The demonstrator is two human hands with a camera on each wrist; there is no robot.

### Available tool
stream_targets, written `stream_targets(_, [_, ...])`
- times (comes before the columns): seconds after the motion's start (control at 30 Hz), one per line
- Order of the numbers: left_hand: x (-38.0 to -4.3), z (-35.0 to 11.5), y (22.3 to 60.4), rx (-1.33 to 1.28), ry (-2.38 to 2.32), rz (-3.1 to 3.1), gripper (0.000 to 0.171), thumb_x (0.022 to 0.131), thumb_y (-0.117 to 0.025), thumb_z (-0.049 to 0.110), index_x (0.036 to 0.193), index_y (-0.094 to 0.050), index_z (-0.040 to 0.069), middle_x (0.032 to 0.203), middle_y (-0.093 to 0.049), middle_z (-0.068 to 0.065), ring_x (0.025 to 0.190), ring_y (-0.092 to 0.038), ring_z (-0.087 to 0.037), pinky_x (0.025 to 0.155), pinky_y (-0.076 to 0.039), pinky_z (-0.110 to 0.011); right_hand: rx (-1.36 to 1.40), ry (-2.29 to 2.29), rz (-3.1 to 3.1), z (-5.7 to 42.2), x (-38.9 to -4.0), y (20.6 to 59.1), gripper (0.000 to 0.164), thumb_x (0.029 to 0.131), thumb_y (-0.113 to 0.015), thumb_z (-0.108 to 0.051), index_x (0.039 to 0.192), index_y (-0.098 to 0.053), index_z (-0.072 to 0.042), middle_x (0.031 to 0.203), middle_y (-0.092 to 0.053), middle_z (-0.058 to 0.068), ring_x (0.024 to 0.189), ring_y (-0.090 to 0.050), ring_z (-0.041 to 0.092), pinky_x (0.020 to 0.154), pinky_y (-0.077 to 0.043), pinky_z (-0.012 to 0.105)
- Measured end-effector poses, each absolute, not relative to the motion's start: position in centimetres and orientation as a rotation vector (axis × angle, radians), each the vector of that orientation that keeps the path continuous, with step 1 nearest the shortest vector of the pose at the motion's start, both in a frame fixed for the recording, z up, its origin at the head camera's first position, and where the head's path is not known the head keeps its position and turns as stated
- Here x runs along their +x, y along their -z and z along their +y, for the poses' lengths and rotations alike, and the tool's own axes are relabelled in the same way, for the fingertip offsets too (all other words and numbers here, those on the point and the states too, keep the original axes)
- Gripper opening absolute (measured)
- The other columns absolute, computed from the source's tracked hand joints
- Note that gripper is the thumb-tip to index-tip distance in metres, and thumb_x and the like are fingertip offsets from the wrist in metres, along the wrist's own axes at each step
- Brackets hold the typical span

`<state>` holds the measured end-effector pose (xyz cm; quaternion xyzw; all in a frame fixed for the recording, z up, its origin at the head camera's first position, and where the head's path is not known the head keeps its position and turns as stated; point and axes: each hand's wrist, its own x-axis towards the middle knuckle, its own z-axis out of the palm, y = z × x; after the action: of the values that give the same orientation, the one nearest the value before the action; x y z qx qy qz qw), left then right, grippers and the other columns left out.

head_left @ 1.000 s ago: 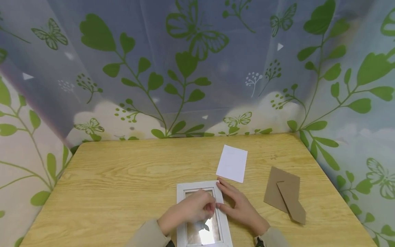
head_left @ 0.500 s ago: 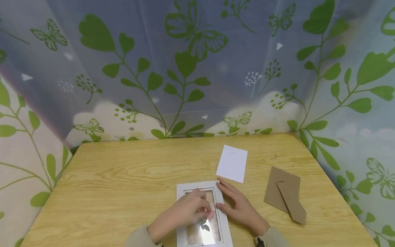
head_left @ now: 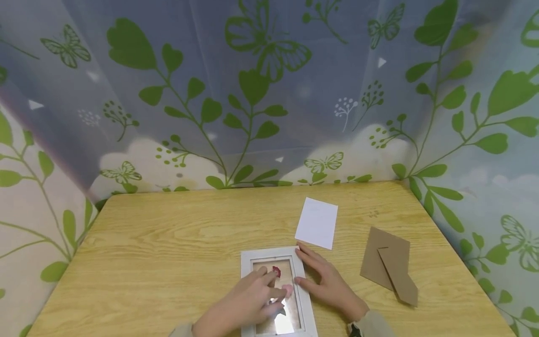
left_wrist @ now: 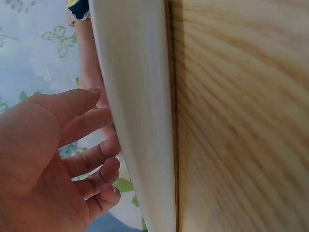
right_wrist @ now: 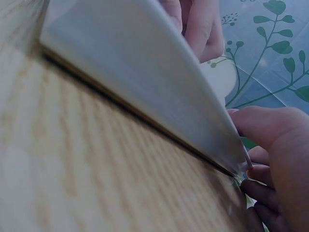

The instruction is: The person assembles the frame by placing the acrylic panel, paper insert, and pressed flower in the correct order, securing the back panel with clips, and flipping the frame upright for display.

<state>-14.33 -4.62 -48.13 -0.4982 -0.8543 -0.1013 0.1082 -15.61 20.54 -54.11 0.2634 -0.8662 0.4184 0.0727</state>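
Note:
A white picture frame (head_left: 307, 313) lies on the table with a glass pane in its middle. Over the glass, my left hand (head_left: 242, 302) reaches out its fingers, the tips at a small dark red flower (head_left: 276, 271) and a pink petal (head_left: 288, 290). Part of a dark leaf (head_left: 283, 311) shows below them; the hand covers the rest. On the right side my right hand (head_left: 330, 285) rests its fingertips and thumb against the frame's edge near the far corner. From both wrist views the frame's side (left_wrist: 137, 106) stands up from the wood.
A white sheet of paper (head_left: 317, 222) lies just beyond the frame. To the right is a brown backing board (head_left: 375, 267) with its stand flap (head_left: 400, 281) angled out. A leaf-patterned cloth (head_left: 189, 93) hangs behind the wooden table (head_left: 168, 234).
My left hand has drawn back toward the lower left and spread its fingers, uncovering the red flower and pink petal. The right hand and the frame stay put.

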Motion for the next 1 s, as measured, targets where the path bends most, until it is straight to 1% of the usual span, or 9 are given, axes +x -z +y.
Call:
stream_targets(0.13, [-14.1, -4.8, 48.0, -1.428, 0.375, -2.602, 0.029, 0.091, -0.068, 0.035, 0.116, -0.076, 0.022, 0.095, -0.063, 0.001, 0.079, -0.045, -0.011, 0.068, -0.041, -0.021, 0.789, -1.261, -2.602, 20.6, -15.6, 54.1, 0.066, 0.090, -0.073, -0.028, 0.147, -0.047, -0.007, 0.157, -0.036, 0.012, 0.141, -0.037, 0.033, 0.108, -0.031, 0.058])
stream_targets(0.23, [-14.0, -5.0, 47.9, -1.390, 0.456, -2.654, 0.030, 0.090, -0.069, 0.033, 0.117, -0.075, 0.021, 0.088, -0.054, 0.006, 0.078, -0.040, -0.009, 0.066, -0.037, -0.018, 0.794, -1.269, -2.596, 20.6, -15.7, 54.3, 0.066, 0.091, -0.073, -0.027, 0.147, -0.047, -0.007, 0.157, -0.036, 0.012, 0.141, -0.037, 0.034, 0.108, -0.031, 0.058])
stream_targets(0.3, [-14.0, -5.3, 47.7, -1.359, 0.508, -2.655, 0.029, 0.089, -0.070, 0.031, 0.116, -0.074, 0.019, 0.086, -0.050, 0.007, 0.079, -0.040, -0.009, 0.067, -0.038, -0.018, 0.797, -1.268, -2.594, 20.6, -15.7, 54.4, 0.065, 0.091, -0.073, -0.028, 0.147, -0.047, -0.008, 0.157, -0.037, 0.012, 0.141, -0.037, 0.033, 0.108, -0.031, 0.058])
stream_targets(0.37, [-14.0, -5.6, 47.8, -1.318, 0.570, -2.641, 0.027, 0.089, -0.071, 0.027, 0.113, -0.074, 0.016, 0.087, -0.049, 0.008, 0.082, -0.042, -0.009, 0.069, -0.041, -0.019, 0.794, -1.265, -2.593, 20.6, -15.7, 54.5, 0.065, 0.090, -0.073, -0.028, 0.147, -0.047, -0.009, 0.157, -0.037, 0.011, 0.141, -0.037, 0.033, 0.108, -0.031, 0.057])
stream_targets(0.53, [-13.9, -7.0, 48.1, -1.151, 0.726, -2.660, 0.033, 0.092, -0.070, 0.027, 0.122, -0.070, 0.013, 0.100, -0.050, 0.005, 0.089, -0.043, -0.009, 0.075, -0.045, -0.023, 0.790, -1.268, -2.592, 20.4, -15.6, 54.4, 0.066, 0.089, -0.075, -0.027, 0.146, -0.049, -0.007, 0.156, -0.038, 0.012, 0.140, -0.038, 0.033, 0.109, -0.030, 0.056])
stream_targets(0.67, [-13.7, -8.3, 48.4, -0.983, 0.912, -2.756, 0.058, 0.093, -0.069, 0.037, 0.143, -0.052, 0.014, 0.126, -0.050, 0.000, 0.110, -0.046, -0.014, 0.089, -0.048, -0.037, 0.791, -1.276, -2.599, 20.3, -15.5, 54.2, 0.066, 0.090, -0.075, -0.027, 0.146, -0.048, -0.005, 0.156, -0.038, 0.013, 0.141, -0.038, 0.033, 0.108, -0.030, 0.056])
stream_targets(0.8, [-13.4, -9.5, 48.9, -0.879, 1.084, -2.827, 0.080, 0.093, -0.067, 0.041, 0.158, -0.025, 0.021, 0.156, -0.033, -0.013, 0.140, -0.033, -0.032, 0.107, -0.032, -0.060, 0.791, -1.271, -2.606, 20.3, -15.5, 54.1, 0.066, 0.090, -0.074, -0.028, 0.146, -0.048, -0.005, 0.156, -0.037, 0.013, 0.141, -0.037, 0.033, 0.109, -0.030, 0.056])
stream_targets(0.9, [-13.2, -10.1, 49.4, -0.881, 1.127, -2.859, 0.087, 0.094, -0.066, 0.042, 0.161, -0.014, 0.024, 0.163, -0.016, -0.019, 0.146, -0.018, -0.042, 0.109, -0.020, -0.068, 0.787, -1.270, -2.605, 20.3, -15.4, 54.1, 0.066, 0.090, -0.074, -0.028, 0.146, -0.047, -0.005, 0.156, -0.037, 0.013, 0.141, -0.037, 0.034, 0.109, -0.030, 0.057])
stream_targets(1.0, [-13.1, -10.3, 50.0, -0.906, 1.118, -2.861, 0.090, 0.093, -0.066, 0.045, 0.161, -0.011, 0.023, 0.164, -0.010, -0.018, 0.147, -0.013, -0.045, 0.109, -0.017, -0.071, 0.775, -1.265, -2.609, 20.4, -15.4, 54.0, 0.067, 0.090, -0.074, -0.028, 0.147, -0.047, -0.006, 0.156, -0.037, 0.013, 0.141, -0.037, 0.034, 0.109, -0.030, 0.057])
